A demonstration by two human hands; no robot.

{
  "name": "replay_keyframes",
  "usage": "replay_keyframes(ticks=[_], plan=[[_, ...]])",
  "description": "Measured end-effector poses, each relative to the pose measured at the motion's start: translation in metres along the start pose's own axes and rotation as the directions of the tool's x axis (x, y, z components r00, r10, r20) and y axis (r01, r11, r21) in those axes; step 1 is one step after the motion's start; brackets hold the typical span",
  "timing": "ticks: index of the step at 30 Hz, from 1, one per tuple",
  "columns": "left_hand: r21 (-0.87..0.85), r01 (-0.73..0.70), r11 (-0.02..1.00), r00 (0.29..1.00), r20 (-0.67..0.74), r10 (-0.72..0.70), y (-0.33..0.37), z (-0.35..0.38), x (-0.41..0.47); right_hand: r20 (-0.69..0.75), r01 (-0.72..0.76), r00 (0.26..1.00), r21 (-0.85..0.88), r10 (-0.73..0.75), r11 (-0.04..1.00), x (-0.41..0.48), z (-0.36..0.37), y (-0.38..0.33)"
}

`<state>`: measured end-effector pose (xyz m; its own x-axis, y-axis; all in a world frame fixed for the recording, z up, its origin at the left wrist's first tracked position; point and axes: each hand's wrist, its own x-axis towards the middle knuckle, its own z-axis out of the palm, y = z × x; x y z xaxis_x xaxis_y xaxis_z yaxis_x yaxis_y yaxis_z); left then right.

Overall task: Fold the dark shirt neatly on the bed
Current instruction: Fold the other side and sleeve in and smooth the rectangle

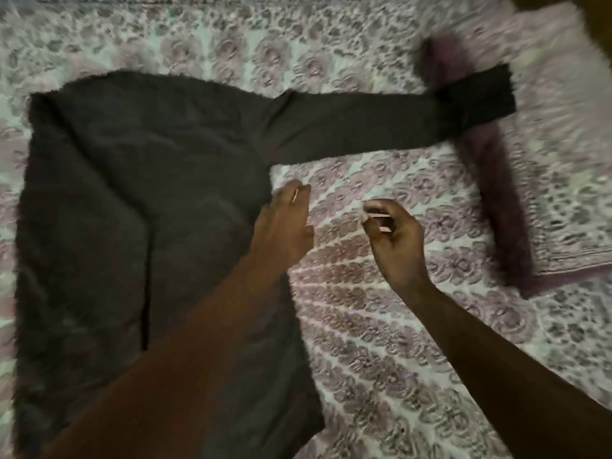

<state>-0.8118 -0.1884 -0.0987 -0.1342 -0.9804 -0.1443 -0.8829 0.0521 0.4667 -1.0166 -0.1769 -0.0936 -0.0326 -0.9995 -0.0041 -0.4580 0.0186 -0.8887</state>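
We see the dark charcoal long-sleeved cloth shirt spread flat on the purple-and-white floral patterned bed cover, its one visible sleeve stretched straight out from the shirt's body, the cuff lying over the matching floral pillow with a plum border. A vertical fold line runs down the shirt's body. Our left hand hovers over the shirt's edge below the armpit, fingers extended and loose, holding nothing. Our right hand sits just beside the shirt over bare cover, fingers curled but empty. Open cover lies below the sleeve, between shirt and pillow.
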Motion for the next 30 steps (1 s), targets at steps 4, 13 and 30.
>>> replay_keyframes(ticks=[4, 13, 30], plan=[[0.144, 0.007, 0.990, 0.993, 0.114, -0.024, 0.038, 0.021, 0.072, -0.096, -0.048, 0.994, -0.033, 0.045, 0.998, 0.058, -0.049, 0.027], [0.286, 0.122, 0.950, 0.969, 0.172, -0.176, 0.059, 0.045, 0.134, -0.191, -0.039, 0.979, -0.505, -0.068, 0.862, 0.195, -0.135, 0.052], [-0.635, 0.167, 0.754, 0.967, -0.041, -0.249, 0.050, 0.031, 0.130, -0.083, 0.277, 0.934, -0.445, -0.347, 0.852, 0.164, -0.043, 0.039]])
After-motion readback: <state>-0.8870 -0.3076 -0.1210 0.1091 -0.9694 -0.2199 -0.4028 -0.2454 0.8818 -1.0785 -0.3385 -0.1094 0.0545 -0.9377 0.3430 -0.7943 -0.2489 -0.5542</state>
